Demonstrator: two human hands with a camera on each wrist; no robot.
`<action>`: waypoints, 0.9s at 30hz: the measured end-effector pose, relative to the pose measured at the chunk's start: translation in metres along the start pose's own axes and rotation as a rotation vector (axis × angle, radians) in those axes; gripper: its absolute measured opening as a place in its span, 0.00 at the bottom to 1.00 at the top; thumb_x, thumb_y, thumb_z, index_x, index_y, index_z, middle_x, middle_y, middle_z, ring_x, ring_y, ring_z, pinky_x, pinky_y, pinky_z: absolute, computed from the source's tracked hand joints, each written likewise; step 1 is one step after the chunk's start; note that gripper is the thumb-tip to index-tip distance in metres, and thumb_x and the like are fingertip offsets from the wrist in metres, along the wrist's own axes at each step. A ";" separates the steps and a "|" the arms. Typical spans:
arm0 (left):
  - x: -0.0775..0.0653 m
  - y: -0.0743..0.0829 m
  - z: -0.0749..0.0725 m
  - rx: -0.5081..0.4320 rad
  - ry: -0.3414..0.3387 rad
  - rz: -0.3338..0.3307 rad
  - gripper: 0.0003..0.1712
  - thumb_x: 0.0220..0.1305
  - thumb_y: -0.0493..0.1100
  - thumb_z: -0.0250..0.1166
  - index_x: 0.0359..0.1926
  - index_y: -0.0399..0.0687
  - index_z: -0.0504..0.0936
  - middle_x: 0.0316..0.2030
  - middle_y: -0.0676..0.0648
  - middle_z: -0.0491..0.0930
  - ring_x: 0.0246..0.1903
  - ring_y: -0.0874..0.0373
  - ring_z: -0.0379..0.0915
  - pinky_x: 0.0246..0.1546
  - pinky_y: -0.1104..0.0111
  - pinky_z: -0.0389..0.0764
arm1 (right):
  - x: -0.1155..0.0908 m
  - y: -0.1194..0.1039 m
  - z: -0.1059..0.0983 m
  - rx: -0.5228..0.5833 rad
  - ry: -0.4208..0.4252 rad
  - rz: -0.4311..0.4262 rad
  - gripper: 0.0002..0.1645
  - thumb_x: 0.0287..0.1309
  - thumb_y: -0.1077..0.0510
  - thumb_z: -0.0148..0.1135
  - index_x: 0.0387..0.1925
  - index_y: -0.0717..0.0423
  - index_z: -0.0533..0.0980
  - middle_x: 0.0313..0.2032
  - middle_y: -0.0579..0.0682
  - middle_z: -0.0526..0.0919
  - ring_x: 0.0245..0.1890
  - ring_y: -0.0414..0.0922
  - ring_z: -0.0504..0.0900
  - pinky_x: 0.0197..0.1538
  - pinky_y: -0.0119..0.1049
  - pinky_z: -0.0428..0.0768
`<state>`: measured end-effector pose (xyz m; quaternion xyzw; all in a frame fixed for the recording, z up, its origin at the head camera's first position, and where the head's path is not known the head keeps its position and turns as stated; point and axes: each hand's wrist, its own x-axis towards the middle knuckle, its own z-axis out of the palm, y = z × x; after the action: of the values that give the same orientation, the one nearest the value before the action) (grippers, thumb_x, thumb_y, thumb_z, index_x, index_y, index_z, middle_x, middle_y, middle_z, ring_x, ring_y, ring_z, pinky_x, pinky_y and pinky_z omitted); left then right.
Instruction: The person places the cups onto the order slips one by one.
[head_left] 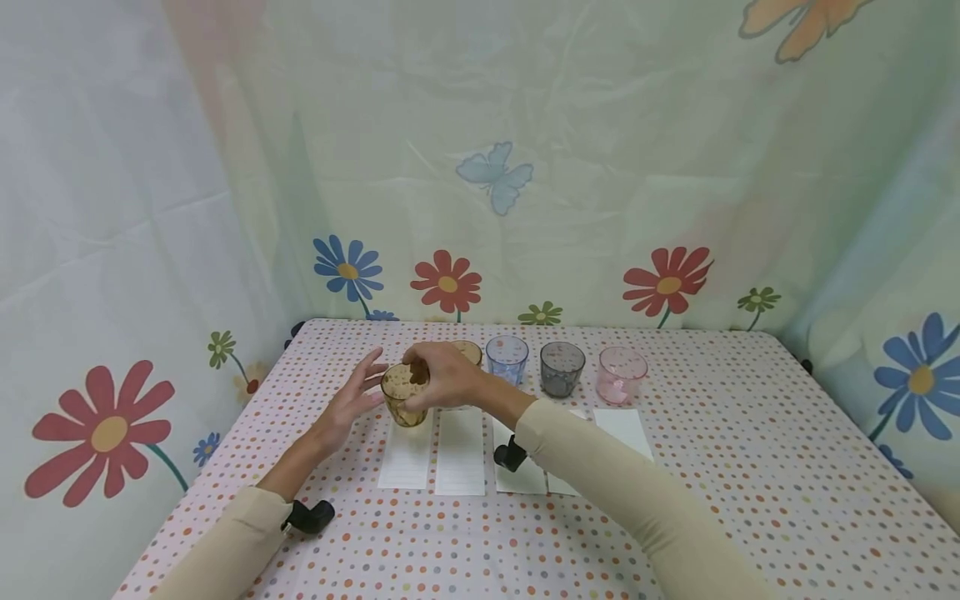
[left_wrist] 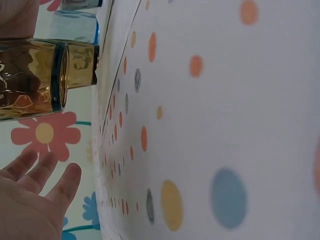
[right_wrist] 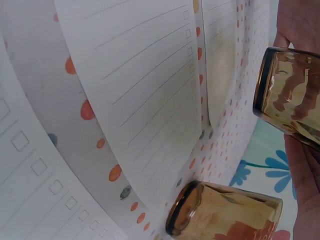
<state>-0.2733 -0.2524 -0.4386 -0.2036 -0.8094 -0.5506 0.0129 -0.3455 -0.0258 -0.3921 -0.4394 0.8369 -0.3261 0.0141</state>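
Observation:
My right hand (head_left: 447,375) grips an amber glass (head_left: 401,400) from its right side. The glass is raised, its base over the far end of the leftmost lined paper slip (head_left: 405,462). In the left wrist view its base hangs apart from the tabletop. My left hand (head_left: 351,408) is beside the glass on the left, palm toward it, fingers loosely spread and relaxed. A second amber glass (right_wrist: 225,210) stands behind the right hand, partly hidden by it in the head view.
To the right stand a blue glass (head_left: 507,360), a grey glass (head_left: 561,371) and a pink glass (head_left: 621,377). Several white slips with lines and checkboxes lie in front of them, such as the second slip (head_left: 460,458). A dotted cloth (head_left: 735,467) covers the table; a flowered curtain (head_left: 570,167) hangs behind.

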 end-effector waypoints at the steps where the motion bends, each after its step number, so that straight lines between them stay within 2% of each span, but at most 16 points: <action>1: 0.000 0.000 0.000 0.005 -0.004 0.001 0.44 0.71 0.52 0.50 0.82 0.58 0.41 0.76 0.30 0.49 0.74 0.30 0.48 0.67 0.31 0.55 | 0.000 0.000 0.001 0.000 -0.002 0.001 0.38 0.42 0.46 0.77 0.55 0.59 0.76 0.40 0.47 0.82 0.38 0.41 0.79 0.40 0.29 0.81; 7: -0.001 -0.003 0.000 -0.006 -0.036 0.000 0.45 0.70 0.50 0.50 0.82 0.54 0.40 0.76 0.31 0.49 0.74 0.29 0.47 0.65 0.30 0.58 | -0.004 0.004 0.006 0.007 -0.025 0.005 0.37 0.43 0.46 0.77 0.54 0.59 0.77 0.39 0.48 0.83 0.38 0.43 0.81 0.39 0.29 0.80; 13: -0.001 -0.002 0.000 -0.030 -0.081 0.003 0.45 0.70 0.46 0.51 0.82 0.55 0.40 0.76 0.31 0.48 0.74 0.29 0.46 0.64 0.30 0.61 | -0.007 0.008 0.012 0.006 -0.049 -0.018 0.36 0.43 0.48 0.77 0.53 0.62 0.78 0.37 0.52 0.84 0.38 0.47 0.82 0.39 0.30 0.79; 20: 0.000 0.001 0.000 -0.063 -0.114 0.007 0.46 0.70 0.46 0.52 0.82 0.60 0.40 0.77 0.32 0.46 0.75 0.30 0.45 0.65 0.29 0.57 | -0.011 0.008 0.017 0.012 -0.055 -0.022 0.39 0.41 0.46 0.80 0.53 0.59 0.78 0.38 0.50 0.83 0.38 0.44 0.81 0.39 0.30 0.78; 23: 0.001 0.002 -0.002 -0.070 -0.127 0.026 0.48 0.69 0.45 0.56 0.82 0.61 0.40 0.77 0.31 0.45 0.75 0.29 0.44 0.66 0.29 0.55 | -0.012 0.007 0.017 0.021 -0.065 -0.030 0.40 0.41 0.44 0.81 0.53 0.59 0.78 0.38 0.50 0.84 0.37 0.44 0.81 0.38 0.30 0.79; 27: 0.002 0.005 -0.004 -0.062 -0.140 0.046 0.52 0.66 0.48 0.63 0.82 0.63 0.40 0.77 0.32 0.46 0.75 0.29 0.44 0.67 0.30 0.53 | -0.013 0.008 0.018 0.000 -0.071 -0.029 0.40 0.41 0.43 0.80 0.54 0.59 0.78 0.40 0.49 0.84 0.38 0.43 0.81 0.38 0.28 0.79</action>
<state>-0.2741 -0.2545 -0.4325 -0.2605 -0.7860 -0.5594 -0.0375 -0.3378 -0.0228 -0.4142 -0.4626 0.8294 -0.3106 0.0389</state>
